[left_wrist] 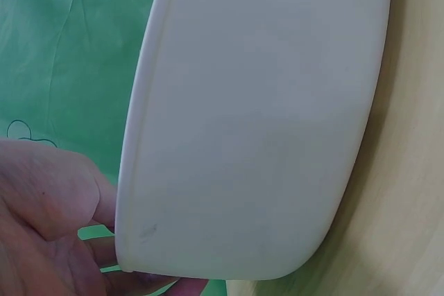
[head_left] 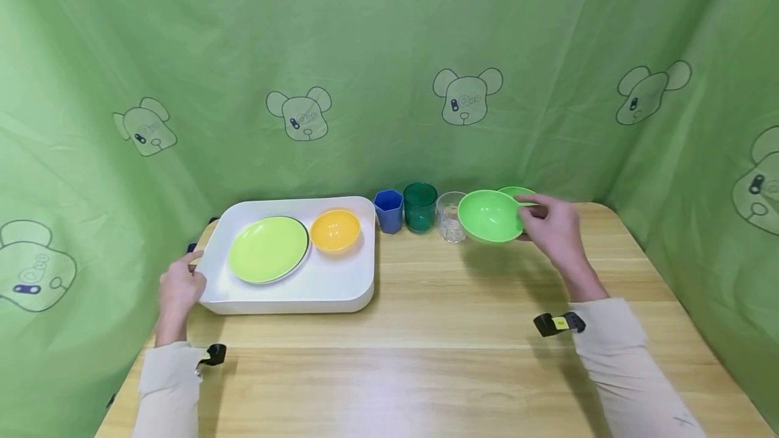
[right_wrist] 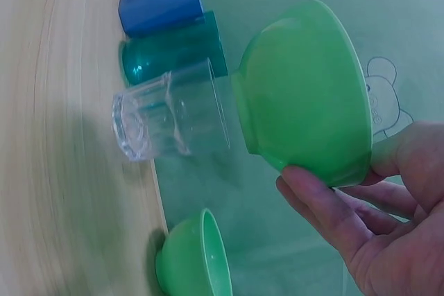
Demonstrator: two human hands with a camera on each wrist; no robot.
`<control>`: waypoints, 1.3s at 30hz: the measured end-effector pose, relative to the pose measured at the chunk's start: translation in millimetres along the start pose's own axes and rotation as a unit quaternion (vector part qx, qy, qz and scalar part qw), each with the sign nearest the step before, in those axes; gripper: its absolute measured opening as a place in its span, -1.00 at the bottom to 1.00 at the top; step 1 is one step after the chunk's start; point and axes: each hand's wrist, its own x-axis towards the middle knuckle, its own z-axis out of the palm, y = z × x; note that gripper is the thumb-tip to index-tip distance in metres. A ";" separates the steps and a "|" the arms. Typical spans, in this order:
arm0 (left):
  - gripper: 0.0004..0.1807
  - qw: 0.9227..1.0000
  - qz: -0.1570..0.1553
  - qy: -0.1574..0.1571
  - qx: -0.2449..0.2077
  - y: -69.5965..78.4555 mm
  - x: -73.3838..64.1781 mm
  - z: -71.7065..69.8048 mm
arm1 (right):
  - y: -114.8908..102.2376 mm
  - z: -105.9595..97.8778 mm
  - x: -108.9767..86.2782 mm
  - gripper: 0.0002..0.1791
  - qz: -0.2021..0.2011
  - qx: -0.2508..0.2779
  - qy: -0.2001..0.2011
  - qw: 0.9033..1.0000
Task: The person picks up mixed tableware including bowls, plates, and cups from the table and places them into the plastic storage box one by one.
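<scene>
My right hand (head_left: 550, 222) pinches the rim of a light-green bowl (head_left: 489, 216) and holds it above the table, its inside visible from the head view. A second green bowl (right_wrist: 187, 258) stands on the table behind it, partly hidden in the head view. At the left, my left hand (head_left: 181, 282) grips the left end of a white tray (head_left: 337, 289); in the left wrist view some fingers pass out of sight behind the tray's corner. Inside the tray lie a yellow-green plate (head_left: 268, 249), stacked on another plate whose edge just shows, and an orange bowl (head_left: 335, 230).
Right of the tray stand a blue cup (head_left: 389, 211), a dark-green cup (head_left: 420, 207) and a clear glass (head_left: 451, 217) in a row. Green curtain (head_left: 383, 53) hangs around the back and sides of the wooden table (head_left: 389, 384).
</scene>
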 end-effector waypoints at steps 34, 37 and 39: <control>-0.22 1.000 -0.012 -0.008 -0.006 1.0 -1.8 1.7 | -18.6 50.7 1.6 -0.63 0.006 0.060 -0.029 0.998; -0.22 1.000 -0.014 -0.011 -0.009 1.3 -1.4 1.5 | -18.4 52.8 0.8 -0.62 0.006 0.058 -0.032 0.998; -0.24 1.000 -0.016 -0.014 -0.010 2.3 -1.6 1.2 | -18.3 53.6 0.2 -0.63 0.006 0.057 -0.033 0.998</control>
